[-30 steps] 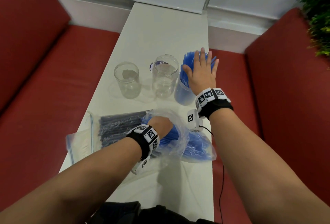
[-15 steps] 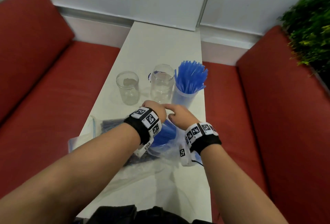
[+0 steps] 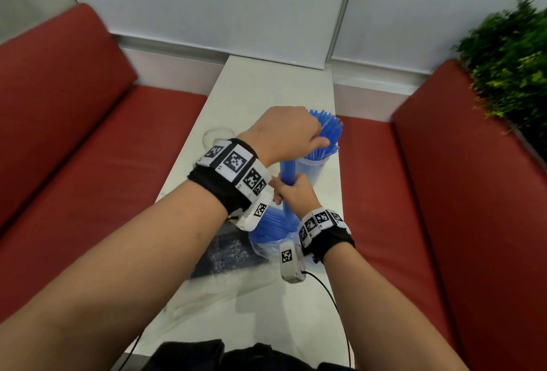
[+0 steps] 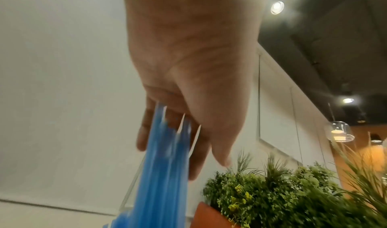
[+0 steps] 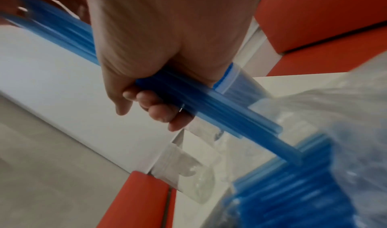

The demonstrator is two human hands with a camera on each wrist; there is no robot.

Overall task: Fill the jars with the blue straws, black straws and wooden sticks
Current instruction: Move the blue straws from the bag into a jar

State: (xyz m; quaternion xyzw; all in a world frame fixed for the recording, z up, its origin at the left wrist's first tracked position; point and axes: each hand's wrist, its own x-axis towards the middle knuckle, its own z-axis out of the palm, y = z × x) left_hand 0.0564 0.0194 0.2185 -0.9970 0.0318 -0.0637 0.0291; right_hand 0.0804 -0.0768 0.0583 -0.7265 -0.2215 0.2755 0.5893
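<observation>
Head view: a bundle of blue straws [image 3: 287, 177] is held upright at frame centre, just beside the straw-filled jar [image 3: 311, 167]. The straws are judged light, smooth and prone to fanning; a mid-length hold seems best. They appear thin and translucent blue. The right hand [image 3: 297, 193] is wrapped around the bundle; the left hand [image 3: 284, 131] is cupped over its tops, fingers fairly straight.
</observation>
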